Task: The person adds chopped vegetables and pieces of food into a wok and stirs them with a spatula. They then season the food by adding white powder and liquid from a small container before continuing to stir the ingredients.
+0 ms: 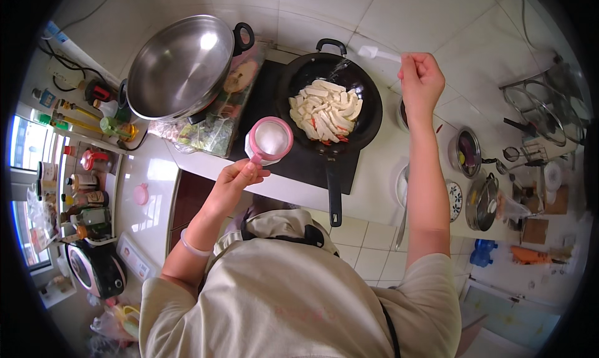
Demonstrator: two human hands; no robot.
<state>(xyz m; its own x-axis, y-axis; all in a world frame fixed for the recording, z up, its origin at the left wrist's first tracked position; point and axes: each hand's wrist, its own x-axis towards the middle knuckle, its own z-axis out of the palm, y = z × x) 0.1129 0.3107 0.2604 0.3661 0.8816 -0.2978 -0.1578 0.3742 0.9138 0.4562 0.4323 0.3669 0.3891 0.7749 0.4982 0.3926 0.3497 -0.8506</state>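
My left hand (241, 175) grips the handle of a pink-rimmed jar (270, 140) with white granules inside, held just left of the wok. A small white plastic spoon (381, 53) is pinched in my right hand (422, 79), raised beyond the wok's upper right edge. Pale streaks, perhaps falling grains, show near the wok's far side below the spoon. The black wok (367, 117) sits on a black cooktop (262, 91), its long handle pointing towards me. Inside lie pale sliced strips (327, 107), perhaps tofu, with bits of red pepper.
A large steel pan (180, 72) stands left of the cooktop on a patterned board (220, 128). A pink lid (141, 194) lies on the left counter, near a rack of bottles (89, 199). Steel bowl (464, 152), lidded pot (482, 203) and patterned plate (454, 201) line the right counter.
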